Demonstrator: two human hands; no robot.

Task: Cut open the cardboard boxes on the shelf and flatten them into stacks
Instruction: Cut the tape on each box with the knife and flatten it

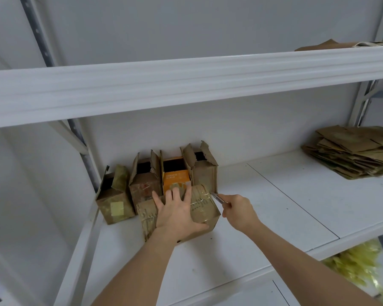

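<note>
Left hand (177,214) on taped box (205,209), orange box (176,176) (print perhaps unreadable)

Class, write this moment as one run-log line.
left hand: presses taped box | right hand: grips cutter, tip at box's far right corner | flattened stack: right of shelf

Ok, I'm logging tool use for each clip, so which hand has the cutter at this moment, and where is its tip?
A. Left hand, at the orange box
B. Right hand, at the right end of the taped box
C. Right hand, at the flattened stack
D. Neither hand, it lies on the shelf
B: the right hand grips the cutter, its tip at the right end of the taped box, while the left hand presses flat on top of that box.
</note>
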